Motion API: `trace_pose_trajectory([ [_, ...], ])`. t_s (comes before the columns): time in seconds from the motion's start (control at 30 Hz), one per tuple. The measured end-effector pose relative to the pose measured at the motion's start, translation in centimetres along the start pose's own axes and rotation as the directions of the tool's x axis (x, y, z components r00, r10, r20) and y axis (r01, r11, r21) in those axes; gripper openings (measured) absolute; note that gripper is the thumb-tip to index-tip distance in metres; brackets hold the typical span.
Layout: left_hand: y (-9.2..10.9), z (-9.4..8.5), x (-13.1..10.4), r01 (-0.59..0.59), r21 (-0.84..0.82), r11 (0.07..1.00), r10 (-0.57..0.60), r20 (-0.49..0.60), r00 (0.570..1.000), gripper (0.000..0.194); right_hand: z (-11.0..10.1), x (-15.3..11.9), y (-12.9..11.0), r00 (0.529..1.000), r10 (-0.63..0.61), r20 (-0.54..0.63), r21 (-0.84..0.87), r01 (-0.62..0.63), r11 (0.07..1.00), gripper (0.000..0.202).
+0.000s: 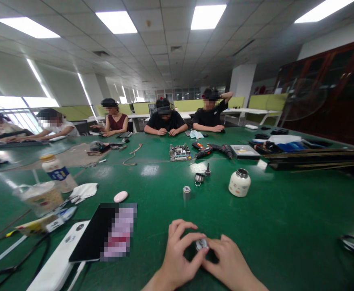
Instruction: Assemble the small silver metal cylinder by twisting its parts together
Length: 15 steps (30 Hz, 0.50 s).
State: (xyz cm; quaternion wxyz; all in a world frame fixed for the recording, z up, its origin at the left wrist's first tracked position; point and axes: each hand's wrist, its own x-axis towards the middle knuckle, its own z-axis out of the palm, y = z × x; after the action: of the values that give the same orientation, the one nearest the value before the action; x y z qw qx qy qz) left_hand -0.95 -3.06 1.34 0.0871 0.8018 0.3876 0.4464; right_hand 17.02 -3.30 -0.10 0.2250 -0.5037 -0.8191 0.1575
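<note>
Near the bottom middle, just above the green table (pixel 286 226), my left hand (pixel 181 250) pinches a small round silvery part (pixel 201 244) between thumb and fingers. My right hand (pixel 228 258) meets it from the right, its fingertips closed on the part's right side. Fingers cover some of the part, so its details are hard to make out. Beyond the hands stands a small metal cylinder (pixel 186 192). Farther back lie a small metal piece with a ring (pixel 199 178) and a dark upright fitting (pixel 207 170).
A cream jar (pixel 239 184) stands right of the cylinder. Farther back are a circuit board (pixel 179 152) and power drills (pixel 222 150). On the left lie a tablet (pixel 93 234), a pink oval case (pixel 121 197), a cup (pixel 41 198) and cables. Several people sit across.
</note>
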Motion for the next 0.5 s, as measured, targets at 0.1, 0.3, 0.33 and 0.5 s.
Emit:
trace_pose_trajectory([
  [0.1, -0.15, 0.02, -0.1, -0.007, 0.003, 1.0, 0.007, 0.009, 1.0, 0.022, 0.08, 0.0, 0.08, 1.0, 0.004, -0.002, 0.014, -0.004, 1.0, 0.013],
  [0.3, -0.1, -0.11, 0.01, 0.016, -0.042, 0.999, -0.017, -0.028, 0.999, 0.014, -0.35, 0.14, -0.25, 1.0, 0.005, 0.005, 0.069, -0.006, 0.998, 0.018],
  [0.33, -0.05, -0.15, 0.04, 0.02, -0.055, 0.998, -0.022, -0.03, 0.999, 0.013, -0.38, 0.14, -0.27, 1.0, 0.009, 0.01, 0.071, -0.009, 0.997, 0.02],
  [0.5, -0.02, -0.25, 0.03, 0.026, -0.054, 0.998, -0.024, 0.034, 0.999, 0.027, -0.19, 0.05, 0.0, 0.999, 0.021, 0.034, 0.047, -0.023, 0.999, 0.016],
])
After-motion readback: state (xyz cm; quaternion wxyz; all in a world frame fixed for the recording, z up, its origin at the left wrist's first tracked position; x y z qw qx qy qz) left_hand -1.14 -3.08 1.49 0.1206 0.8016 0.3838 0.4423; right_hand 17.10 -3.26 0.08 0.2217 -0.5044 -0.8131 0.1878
